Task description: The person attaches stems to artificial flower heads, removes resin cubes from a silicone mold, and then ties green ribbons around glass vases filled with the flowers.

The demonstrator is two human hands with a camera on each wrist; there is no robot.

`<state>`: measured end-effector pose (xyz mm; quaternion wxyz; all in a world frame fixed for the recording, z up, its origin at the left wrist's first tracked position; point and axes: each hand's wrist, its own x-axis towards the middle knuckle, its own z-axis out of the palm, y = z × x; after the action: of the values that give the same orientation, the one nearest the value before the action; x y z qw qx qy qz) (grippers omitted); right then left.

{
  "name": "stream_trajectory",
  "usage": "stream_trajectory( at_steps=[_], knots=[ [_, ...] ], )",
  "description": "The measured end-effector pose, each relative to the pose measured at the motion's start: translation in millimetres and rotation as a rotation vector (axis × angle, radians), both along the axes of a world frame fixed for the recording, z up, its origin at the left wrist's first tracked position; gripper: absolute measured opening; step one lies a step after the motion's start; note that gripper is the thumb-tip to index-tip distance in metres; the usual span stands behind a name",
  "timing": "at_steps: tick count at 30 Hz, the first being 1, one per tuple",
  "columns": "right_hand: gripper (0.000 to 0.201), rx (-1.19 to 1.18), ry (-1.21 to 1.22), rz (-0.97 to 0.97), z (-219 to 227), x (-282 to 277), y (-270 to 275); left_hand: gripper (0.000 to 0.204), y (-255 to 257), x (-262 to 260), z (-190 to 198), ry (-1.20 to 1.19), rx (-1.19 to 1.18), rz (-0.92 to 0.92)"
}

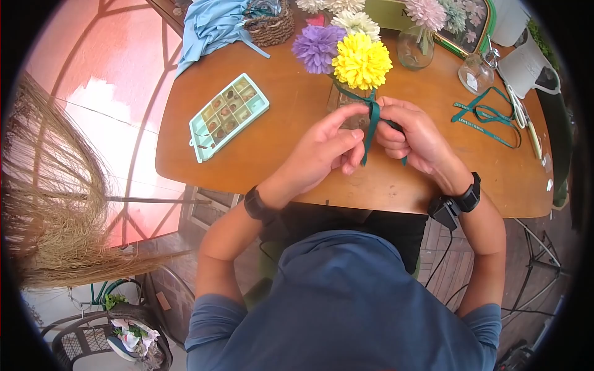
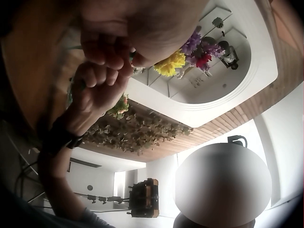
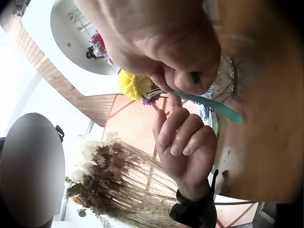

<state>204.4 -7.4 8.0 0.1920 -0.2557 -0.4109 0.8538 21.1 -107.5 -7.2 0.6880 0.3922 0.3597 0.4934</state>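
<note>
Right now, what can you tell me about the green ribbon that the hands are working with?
The green ribbon is a narrow, flat band, dark teal, seemingly of fabric. It passes around the neck of the glass jar under the yellow flower, and its ends hang down in front. The left hand and the right hand both pinch it above the wooden table.
</note>
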Motion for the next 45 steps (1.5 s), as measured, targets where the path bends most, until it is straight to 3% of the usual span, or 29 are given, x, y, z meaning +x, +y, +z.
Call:
stream_trajectory(
  at_steps=[5,8,14,20,23,26,29,32,35,37,45],
  knots=[
    [0.016,-0.038,0.014,0.014,2.9,0.8,-0.4,0.046,-4.3,2.6,0.0,0.043,-0.023,0.02],
    [0.017,-0.042,0.016,0.021,3.1,1.8,0.2,0.046,-7.0,5.7,5.7,-0.241,-0.105,0.022],
    [0.017,-0.024,0.001,0.023,5.5,1.6,-1.6,0.042,-2.8,13.3,2.0,-0.54,-0.151,0.001],
    [0.017,-0.018,-0.007,-0.005,3.4,1.9,-1.4,0.034,3.3,14.8,-1.9,-0.572,-0.116,-0.004],
    [0.017,-0.026,-0.003,-0.006,3.2,3.2,-1.0,0.036,4.4,13.5,-2.9,-0.391,-0.05,0.016],
    [0.017,-0.023,-0.017,0.01,3.3,2.8,-0.1,0.036,7.5,12.5,-3.6,0.199,0.165,0.112],
    [0.017,-0.006,-0.064,0.038,4.2,1.3,0.1,0.035,7.5,8.3,-5.7,0.525,0.341,0.218],
    [0.016,-0.005,-0.059,0.069,3.7,0.3,0.2,0.029,9.9,4.1,-1.5,1.051,0.65,0.353],
    [0.014,-0.011,-0.041,0.086,0.3,2.3,3.0,0.025,17.3,-4.3,-3.7,1.215,0.818,0.403],
    [0.014,-0.009,-0.044,0.094,2.5,2.3,1.9,0.022,19.2,-5.7,-1.1,1.202,0.814,0.391],
    [0.016,0.104,0.002,0.078,15.9,18.5,13.2,0.014,12.8,-27.2,18.7,1.277,0.624,0.512]
  ],
)
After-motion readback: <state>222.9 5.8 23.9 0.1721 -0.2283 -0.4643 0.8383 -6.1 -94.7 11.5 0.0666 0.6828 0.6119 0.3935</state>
